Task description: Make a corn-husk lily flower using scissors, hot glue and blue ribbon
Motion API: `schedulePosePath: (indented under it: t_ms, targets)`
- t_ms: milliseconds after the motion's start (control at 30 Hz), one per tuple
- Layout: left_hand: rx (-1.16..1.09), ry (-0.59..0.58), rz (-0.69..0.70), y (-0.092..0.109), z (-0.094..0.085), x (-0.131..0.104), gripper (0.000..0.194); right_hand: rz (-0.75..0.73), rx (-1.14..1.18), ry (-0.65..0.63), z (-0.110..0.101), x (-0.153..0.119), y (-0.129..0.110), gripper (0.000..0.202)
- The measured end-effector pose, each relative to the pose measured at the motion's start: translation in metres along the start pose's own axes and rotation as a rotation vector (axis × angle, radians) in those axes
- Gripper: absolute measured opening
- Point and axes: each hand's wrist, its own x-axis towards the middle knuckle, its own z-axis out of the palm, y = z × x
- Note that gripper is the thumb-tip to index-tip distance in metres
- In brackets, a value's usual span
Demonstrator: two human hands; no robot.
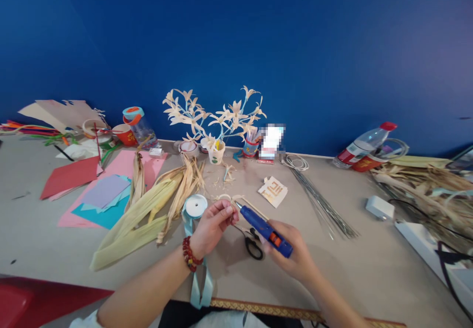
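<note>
Glue gun (264,227), blue with an orange trigger area, is gripped in the right hand (293,253); fingers are closed around its body, and the nozzle is aimed up and leftward. Left hand (211,227) is held opposite, thumb and fingers curled in, tips drawn together in a pinch near the nozzle; whether anything small is held between them cannot be told. Left wrist is ringed by red beads (188,255).

Scissors (247,243), dark-handled, are seen on the tabletop (310,278) between the hands, partly covered by the glue gun and right hand. Ribbon spool (195,206) is placed just beyond the left hand; pale blue ribbon (201,288) is trailed past the left wrist toward the near edge.

Left side: corn husks (129,229), greenish and tan, are spread beside and partly over sheets of coloured paper (107,190). Farther off, two arrangements of pale flowers (192,116) on blue stems are stood in small pots, one of them a white cup (216,154). A bright pixelated rectangle (271,141) is propped near the wall (236,37).

Right side: scrap of card (272,191) and bundle of thin wires (321,200) are laid out flat. Clear bottle (364,146) with red cap is tilted. Dry husk strips (424,185) are heaped beyond a white adapter (380,208).
</note>
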Motion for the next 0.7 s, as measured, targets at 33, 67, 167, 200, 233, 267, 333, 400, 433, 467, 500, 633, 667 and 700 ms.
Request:
schedulePosePath:
  t_ms: [33,67,167,200,233,267,333,400,433,467,500,633,667,700]
  targets:
    - [0.003,-0.008,0.003,0.000,0.000,0.000,0.014,0.005,-0.005,0.016,0.000,0.000,0.002,0.016]
    - [0.004,-0.012,0.004,0.001,0.001,0.000,0.014,0.012,-0.010,0.027,-0.001,-0.001,0.004,0.015]
    - [0.000,-0.002,-0.002,0.001,0.000,0.000,0.012,0.019,-0.025,0.033,-0.006,-0.001,0.009,0.011]
    - [-0.001,0.006,-0.006,0.001,0.000,0.000,0.012,0.015,-0.037,0.029,-0.008,-0.001,0.011,0.011]
    - [0.000,0.015,-0.012,0.000,-0.001,0.001,0.013,0.010,-0.056,0.021,-0.011,-0.001,0.012,0.010]
    - [0.000,0.026,-0.015,0.000,-0.002,0.002,0.013,0.007,-0.080,0.010,-0.015,-0.001,0.014,0.010]
    - [-0.007,0.054,-0.008,0.001,-0.003,0.003,0.013,0.012,-0.132,-0.027,-0.023,-0.002,0.019,0.010]
    - [-0.032,0.091,0.019,0.004,-0.005,0.005,0.012,0.046,-0.191,-0.093,-0.033,-0.003,0.027,0.012]
    - [-0.050,0.111,0.036,0.006,-0.005,0.006,0.012,0.079,-0.237,-0.131,-0.037,-0.004,0.032,0.013]
    - [-0.069,0.127,0.051,0.008,-0.006,0.007,0.012,0.127,-0.300,-0.163,-0.041,-0.004,0.038,0.014]
    - [-0.089,0.138,0.063,0.011,-0.007,0.008,0.012,0.185,-0.380,-0.188,-0.044,-0.004,0.045,0.015]
    - [-0.147,0.144,0.106,0.019,-0.010,0.011,0.012,0.401,-0.667,-0.221,-0.053,-0.002,0.077,0.019]
    - [-0.151,0.146,0.118,0.021,-0.011,0.012,0.012,0.417,-0.693,-0.241,-0.055,-0.001,0.084,0.019]
    - [-0.153,0.150,0.129,0.021,-0.011,0.012,0.012,0.415,-0.701,-0.262,-0.056,-0.001,0.089,0.020]
